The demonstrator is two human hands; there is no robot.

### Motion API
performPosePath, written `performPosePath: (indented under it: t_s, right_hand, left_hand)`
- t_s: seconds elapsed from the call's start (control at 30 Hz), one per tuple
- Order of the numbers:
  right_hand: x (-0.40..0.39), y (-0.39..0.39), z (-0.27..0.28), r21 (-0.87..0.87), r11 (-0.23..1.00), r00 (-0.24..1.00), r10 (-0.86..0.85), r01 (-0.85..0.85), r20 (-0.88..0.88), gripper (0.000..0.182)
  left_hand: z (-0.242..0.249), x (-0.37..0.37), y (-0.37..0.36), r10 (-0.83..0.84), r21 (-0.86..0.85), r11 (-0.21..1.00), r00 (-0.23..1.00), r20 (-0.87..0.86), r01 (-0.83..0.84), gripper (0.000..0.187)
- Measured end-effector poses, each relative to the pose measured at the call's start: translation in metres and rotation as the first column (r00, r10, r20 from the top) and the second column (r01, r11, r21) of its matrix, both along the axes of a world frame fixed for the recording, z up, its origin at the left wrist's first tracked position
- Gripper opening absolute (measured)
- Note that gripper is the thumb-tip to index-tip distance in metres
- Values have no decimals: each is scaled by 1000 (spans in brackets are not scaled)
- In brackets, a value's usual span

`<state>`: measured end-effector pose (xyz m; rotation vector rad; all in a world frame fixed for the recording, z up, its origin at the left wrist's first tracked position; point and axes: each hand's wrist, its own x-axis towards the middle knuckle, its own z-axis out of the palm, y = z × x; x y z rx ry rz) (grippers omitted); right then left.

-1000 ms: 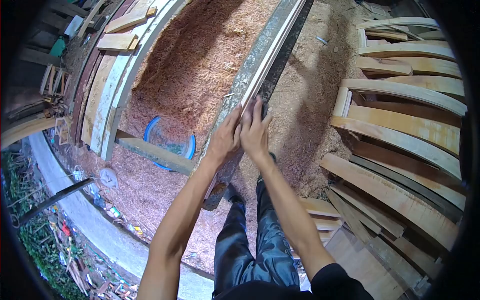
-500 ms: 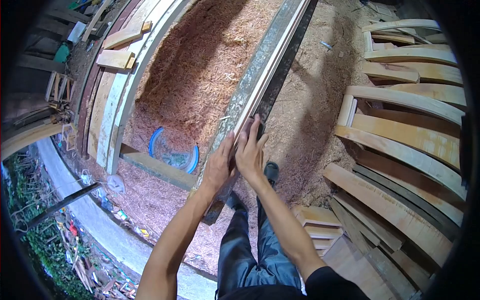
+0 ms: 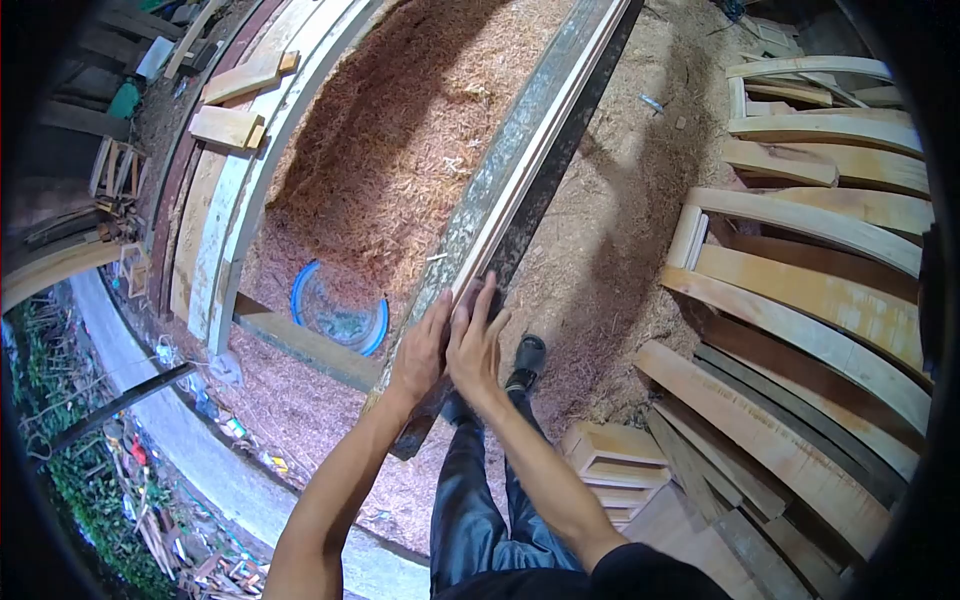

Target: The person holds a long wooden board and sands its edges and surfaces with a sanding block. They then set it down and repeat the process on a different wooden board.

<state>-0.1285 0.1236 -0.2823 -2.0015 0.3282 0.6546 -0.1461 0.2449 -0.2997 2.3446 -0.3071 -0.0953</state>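
Pale, smooth-looking wood in a long, narrow strip (image 3: 528,190) lies along a rough, dark, mottled beam (image 3: 484,190), running from the top of the frame, right of centre, to the hands near the middle. The left hand (image 3: 418,350) and right hand (image 3: 474,345) sit side by side at the strip's near end, fingers mostly extended and slightly bent; whether either one grips anything beneath is hidden. Curly, pinkish-tan wood shavings (image 3: 400,150) cover the ground, with a round, blue-rimmed container (image 3: 383,325) left of the hands. Curved, pale wooden frames (image 3: 815,215) fill the right side. Long boards (image 3: 213,240), some whitish, carry short wood blocks (image 3: 226,126) at upper left; a grey, curved concrete strip (image 3: 200,455) borders green plants (image 3: 75,500) at lower left.
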Motion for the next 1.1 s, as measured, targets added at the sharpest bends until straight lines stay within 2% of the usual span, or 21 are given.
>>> performPosePath:
  t_s: [0.1, 0.17, 0.2, 0.27, 0.33, 0.37, 0.43, 0.5, 0.53, 0.57, 0.63, 0.7, 0.73, 0.8, 0.87, 0.93, 1.03, 1.1]
  right_hand:
    - [35, -7, -37, -136, 988, 885, -5, 77, 466, 69]
    - [123, -40, 8, -92, 983, 982, -151, 162, 115, 67]
    - [163, -57, 14, -152, 979, 990, -128, 136, 66, 64]
    - [220, -92, -14, -208, 975, 984, -39, 76, 175, 63]
    - [216, -90, -13, -236, 969, 979, -17, 66, 204, 63]
    - [207, -87, -11, -251, 966, 976, -9, 65, 219, 63]
    - [158, -62, -19, -153, 988, 981, 23, 7, 191, 64]
    - [97, -30, 8, -112, 993, 996, 40, -31, 82, 65]
    - [75, -19, -3, -72, 997, 994, 19, -11, 107, 64]
    - [64, -10, -40, -181, 978, 846, 5, 108, 533, 63]
    - [91, -14, -5, 24, 982, 974, -191, 189, 123, 64]
    - [131, -30, 21, 134, 941, 949, -315, 309, 24, 61]
    - [147, -39, 14, 77, 945, 944, -323, 318, 69, 61]
    - [162, -66, -26, -57, 965, 932, -232, 257, 277, 62]
    - [158, -75, -48, -68, 979, 919, -152, 190, 365, 62]
    - [151, -76, -47, -68, 986, 868, -102, 154, 487, 61]
    - [137, -61, -25, -46, 964, 936, -242, 262, 257, 64]
    - [125, -58, -30, -118, 969, 926, -165, 215, 339, 64]
  left_hand:
    - [0, -2, -1, 2, 41, 999, 1000, -8, -2, 84]
    - [-2, -4, -1, 14, 90, 996, 999, -50, -9, 85]
    - [-1, -4, 0, 7, 71, 997, 999, -33, -5, 85]
    - [2, -6, 0, 15, 90, 996, 998, -61, -10, 85]
    - [1, -3, -2, 18, 100, 995, 999, -47, -14, 85]
    - [-1, -6, -2, 17, 106, 994, 999, -30, -13, 85]
    - [-4, -5, -1, 16, 126, 992, 1000, -20, -13, 86]
    - [-4, -7, -1, 26, 150, 989, 998, -54, -18, 86]
    - [-1, -5, -2, 18, 116, 993, 999, -39, -13, 87]
    - [-1, -4, -3, 19, 119, 993, 999, -30, -15, 87]
    - [-3, -5, -2, 21, 133, 991, 1000, -18, -18, 87]
    - [-5, -8, 0, 23, 151, 988, 999, -36, -18, 87]
    - [-6, -8, -1, 29, 156, 987, 999, -42, -22, 86]
    - [-7, -8, 0, 26, 142, 990, 999, -48, -19, 86]
    - [-8, -6, 0, 21, 117, 993, 998, -51, -15, 86]
    - [-7, -5, 2, 5, 96, 995, 998, -59, 1, 86]
    - [0, 2, 2, -21, 21, 1000, 997, -70, 22, 85]
    - [-3, 17, -6, 1, -38, 999, 988, -152, -7, 88]
